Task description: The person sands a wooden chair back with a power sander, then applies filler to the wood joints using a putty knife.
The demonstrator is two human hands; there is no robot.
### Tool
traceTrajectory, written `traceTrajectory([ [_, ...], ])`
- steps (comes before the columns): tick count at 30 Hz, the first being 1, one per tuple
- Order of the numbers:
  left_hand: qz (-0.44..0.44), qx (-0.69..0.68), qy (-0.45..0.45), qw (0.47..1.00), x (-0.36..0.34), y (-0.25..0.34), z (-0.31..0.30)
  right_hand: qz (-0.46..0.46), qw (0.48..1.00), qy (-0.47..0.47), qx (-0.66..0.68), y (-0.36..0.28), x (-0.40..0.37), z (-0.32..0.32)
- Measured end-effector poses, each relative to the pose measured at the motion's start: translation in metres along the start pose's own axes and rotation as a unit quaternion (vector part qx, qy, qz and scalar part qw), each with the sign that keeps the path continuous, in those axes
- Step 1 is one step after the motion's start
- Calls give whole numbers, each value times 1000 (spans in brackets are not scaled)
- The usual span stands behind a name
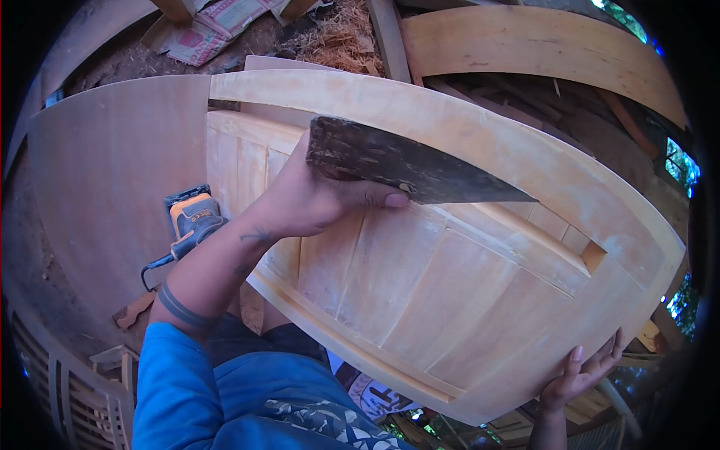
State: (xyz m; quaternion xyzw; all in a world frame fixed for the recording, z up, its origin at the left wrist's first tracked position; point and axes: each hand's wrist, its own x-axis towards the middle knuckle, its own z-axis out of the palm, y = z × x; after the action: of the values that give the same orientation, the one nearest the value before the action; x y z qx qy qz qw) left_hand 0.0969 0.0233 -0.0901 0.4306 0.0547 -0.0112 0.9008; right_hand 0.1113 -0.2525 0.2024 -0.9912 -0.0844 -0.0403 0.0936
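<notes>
In my left hand (pixel 337 195) is a dark, worn flat piece (pixel 420 165) with a straight lower edge, tapering to a point at the right. My thumb presses on its near face; the other fingers are hidden behind it. It is over a pale wooden panel (pixel 465 300), which has a curved top rail, vertical boards and a long slot. My right hand (pixel 585 379) grips the panel's lower right edge, its thumb and fingers spread along it. Behind my left forearm, an orange and black power sander (pixel 196 217) rests on a plain curved board (pixel 120 172).
Wood shavings (pixel 345 37) and a printed paper sack (pixel 217 30) lie on the ground at the back. Another curved wooden board (pixel 540 49) stands at the back right. Slatted wooden pieces (pixel 75 382) are at the lower left.
</notes>
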Motion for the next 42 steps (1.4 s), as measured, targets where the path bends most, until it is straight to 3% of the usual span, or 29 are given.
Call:
traceTrajectory([
  [5,80,16,-69,994,10,-4,-3,-1,1000,6,-3,-2,0,3],
  [8,54,-14,-91,994,13,-1,-3,-5,1000,6,-7,0,0,1],
  [14,121,41,-82,988,18,-8,-6,-7,1000,19,-14,0,-1,3],
  [29,58,-57,-65,995,17,-7,1,-16,999,20,-38,2,-1,2],
  [38,100,-15,-141,985,23,-12,-8,-8,999,20,-49,0,-1,1],
  [42,3,-66,-109,992,18,0,-5,-8,999,21,-43,-1,-1,2],
])
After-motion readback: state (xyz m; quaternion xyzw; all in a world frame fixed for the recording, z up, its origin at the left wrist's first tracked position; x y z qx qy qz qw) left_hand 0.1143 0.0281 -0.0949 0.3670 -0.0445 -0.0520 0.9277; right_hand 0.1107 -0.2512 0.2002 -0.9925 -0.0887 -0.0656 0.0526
